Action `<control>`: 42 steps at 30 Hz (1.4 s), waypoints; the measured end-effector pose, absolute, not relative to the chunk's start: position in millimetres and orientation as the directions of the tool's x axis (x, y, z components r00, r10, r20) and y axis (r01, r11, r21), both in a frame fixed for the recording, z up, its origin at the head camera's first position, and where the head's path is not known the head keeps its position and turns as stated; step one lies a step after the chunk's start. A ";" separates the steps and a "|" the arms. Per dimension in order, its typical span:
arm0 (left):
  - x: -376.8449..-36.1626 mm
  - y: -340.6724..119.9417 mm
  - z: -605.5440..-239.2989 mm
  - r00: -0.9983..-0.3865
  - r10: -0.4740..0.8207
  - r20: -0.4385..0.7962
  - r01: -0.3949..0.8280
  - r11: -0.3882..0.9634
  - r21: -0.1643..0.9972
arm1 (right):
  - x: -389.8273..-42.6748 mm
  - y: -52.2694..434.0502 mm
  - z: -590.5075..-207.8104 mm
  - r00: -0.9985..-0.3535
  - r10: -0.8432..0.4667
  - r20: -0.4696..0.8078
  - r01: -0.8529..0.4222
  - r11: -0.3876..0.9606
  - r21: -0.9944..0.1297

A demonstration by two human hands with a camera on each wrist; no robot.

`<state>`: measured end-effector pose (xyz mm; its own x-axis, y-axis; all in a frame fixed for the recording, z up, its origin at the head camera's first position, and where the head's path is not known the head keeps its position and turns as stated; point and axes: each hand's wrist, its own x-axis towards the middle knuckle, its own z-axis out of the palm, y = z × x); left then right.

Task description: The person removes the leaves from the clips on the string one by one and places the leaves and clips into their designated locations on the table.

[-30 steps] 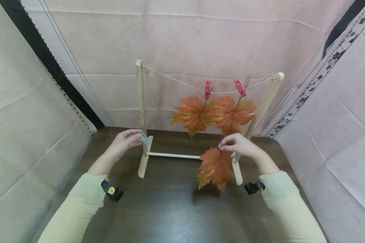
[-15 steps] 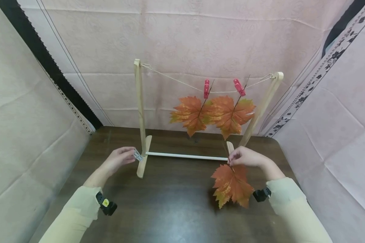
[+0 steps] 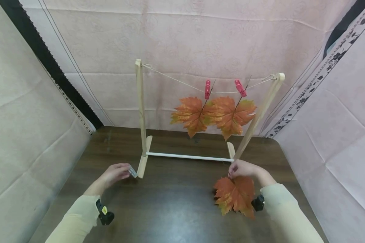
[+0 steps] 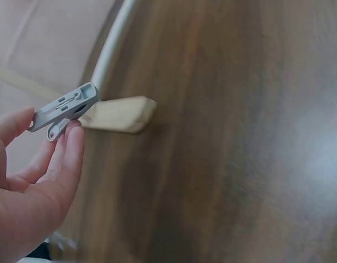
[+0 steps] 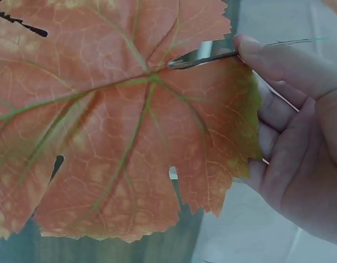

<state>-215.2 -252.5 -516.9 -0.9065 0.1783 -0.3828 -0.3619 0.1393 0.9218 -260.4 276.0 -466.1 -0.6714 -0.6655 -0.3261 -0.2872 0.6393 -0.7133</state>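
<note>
- Left hand [image 3: 114,173], lower left of centre in the head view: fingertips pinch a small grey clip [image 3: 133,172]. Clip sits just beside the near foot of the wooden rack [image 3: 141,111], low over the table [image 3: 170,216].
- In the left wrist view the clip [image 4: 64,109] lies with its long axis slanting up to the right, free end toward the rack's white rail; thumb and fingers close on its lower left end.
- Right hand [image 3: 241,168], lower right of centre: fingers clamped on the stem of an orange leaf [image 3: 235,197]. Stem end points up toward the rack, blade fans down toward the frame's bottom, lying at or just above the tabletop; contact cannot be told.
- Right wrist view: loose leaf [image 5: 119,120] fills the frame, stem running right into the fingers.
- Upper centre of the head view: two more leaves hang from the string [image 3: 176,81], each under a red peg [image 3: 207,89], tips down.
</note>
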 end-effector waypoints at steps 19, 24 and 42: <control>-215.1 -249.6 -549.9 -0.908 0.015 -0.418 -0.405 0.214 0.889 | -255.3 273.1 -505.9 -0.784 -0.543 -0.302 -0.215 0.693 -0.688; -216.0 -247.5 -552.7 -0.900 -0.021 -0.435 -0.431 0.180 0.884 | -253.3 273.3 -507.4 -0.802 -0.512 -0.307 -0.189 0.706 -0.683; -218.1 -245.4 -545.7 -0.895 -0.087 -0.437 -0.443 0.285 0.850 | -252.0 276.3 -498.6 -0.875 -0.414 -0.250 -0.165 0.741 -0.651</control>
